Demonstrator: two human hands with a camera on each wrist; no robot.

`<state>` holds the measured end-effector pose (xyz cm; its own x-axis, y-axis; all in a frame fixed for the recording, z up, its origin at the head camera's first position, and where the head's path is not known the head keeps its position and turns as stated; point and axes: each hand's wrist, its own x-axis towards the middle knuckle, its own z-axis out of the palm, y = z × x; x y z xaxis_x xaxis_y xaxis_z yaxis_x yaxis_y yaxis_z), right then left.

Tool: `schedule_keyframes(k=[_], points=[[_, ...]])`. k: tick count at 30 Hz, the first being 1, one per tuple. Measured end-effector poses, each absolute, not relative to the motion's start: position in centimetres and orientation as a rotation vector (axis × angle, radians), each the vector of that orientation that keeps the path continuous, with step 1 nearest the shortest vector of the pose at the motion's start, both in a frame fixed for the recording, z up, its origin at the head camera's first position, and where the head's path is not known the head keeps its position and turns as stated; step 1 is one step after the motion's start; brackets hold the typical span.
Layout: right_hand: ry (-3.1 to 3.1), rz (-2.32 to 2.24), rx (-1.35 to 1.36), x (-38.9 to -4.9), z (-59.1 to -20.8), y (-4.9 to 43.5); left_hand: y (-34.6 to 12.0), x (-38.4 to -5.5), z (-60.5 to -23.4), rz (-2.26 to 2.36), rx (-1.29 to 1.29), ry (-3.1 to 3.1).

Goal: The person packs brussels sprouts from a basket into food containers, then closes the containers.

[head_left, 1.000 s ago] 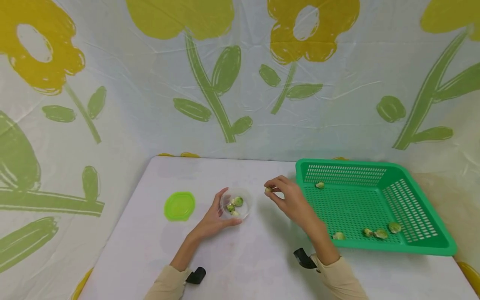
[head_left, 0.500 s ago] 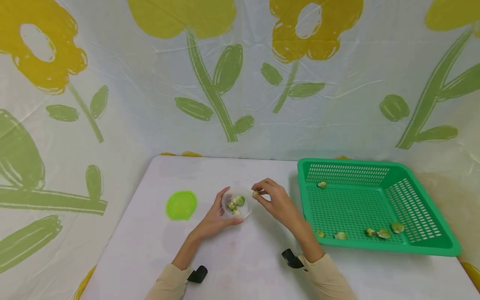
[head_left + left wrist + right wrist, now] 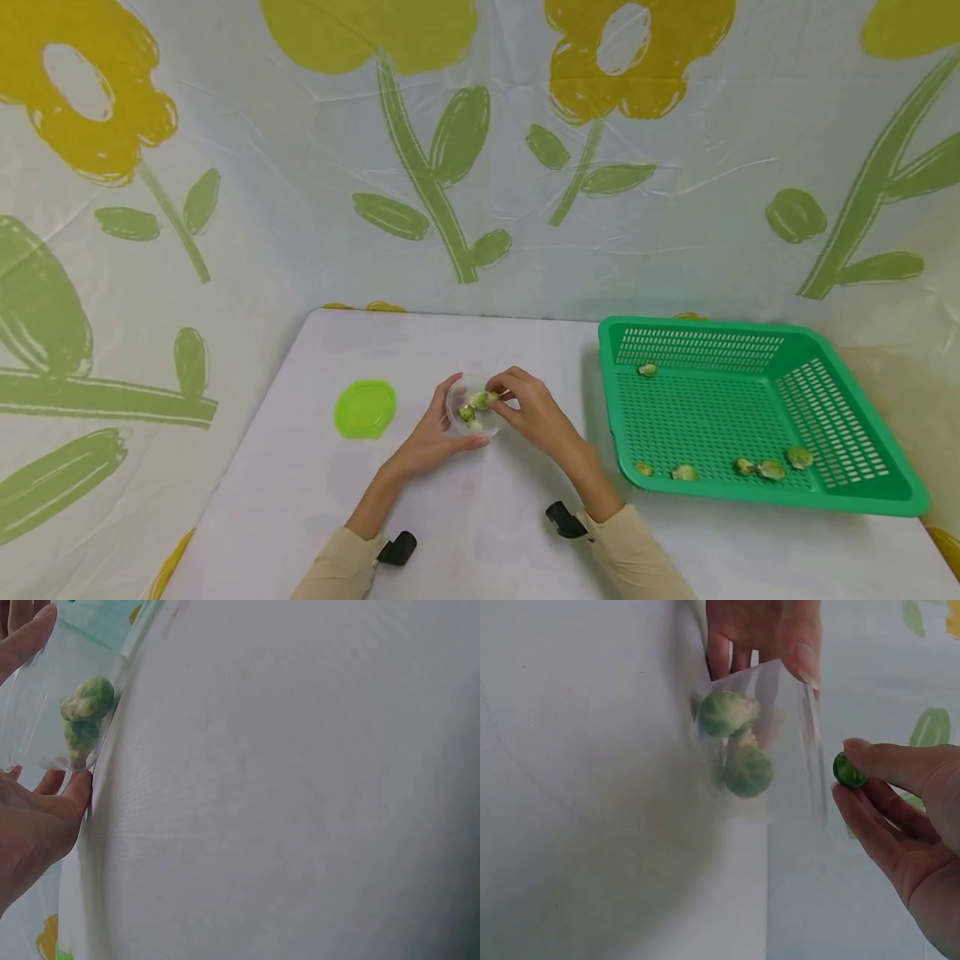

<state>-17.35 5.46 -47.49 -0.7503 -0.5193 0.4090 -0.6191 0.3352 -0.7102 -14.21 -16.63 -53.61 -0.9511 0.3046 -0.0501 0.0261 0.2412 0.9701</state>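
Note:
My left hand holds a small clear plastic container on the white table, thumb on one side and fingers round the other. Several Brussels sprouts lie in the bottom of it, showing through its wall in both wrist views. Over the container's opening, my right hand pinches another Brussels sprout between thumb and fingertips. In the right wrist view this sprout is just outside the rim, apart from those inside.
A bright green lid lies flat left of the container. On the right stands a large green perforated basket with several Brussels sprouts scattered in it. A flower-printed cloth hangs behind the table.
My right hand has moved left from beside the basket to over the container, carrying the pinched Brussels sprout. My left hand keeps its hold on the container in about the same place.

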Motion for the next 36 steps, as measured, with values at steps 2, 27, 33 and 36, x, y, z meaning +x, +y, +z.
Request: schedule_keyframes(k=[2, 27, 33, 36], points=[[-2.502, 1.382, 1.067, -17.4, -47.8, 5.2, -16.6, -14.2, -53.6, 1.774, 0.309, 2.283], [-2.751, 1.105, 1.23, -17.9, -48.0, 3.3, -16.8, -14.3, -54.0, 1.774, 0.333, 2.294], [-2.806, 1.106, 1.276, -18.1, -47.6, 3.2, -16.9, -14.3, -54.0, 1.775, 0.324, 2.291], [-2.815, 1.085, 1.285, -18.2, -47.6, 3.2, -16.8, -14.3, -53.9, 1.772, 0.323, 2.288]])
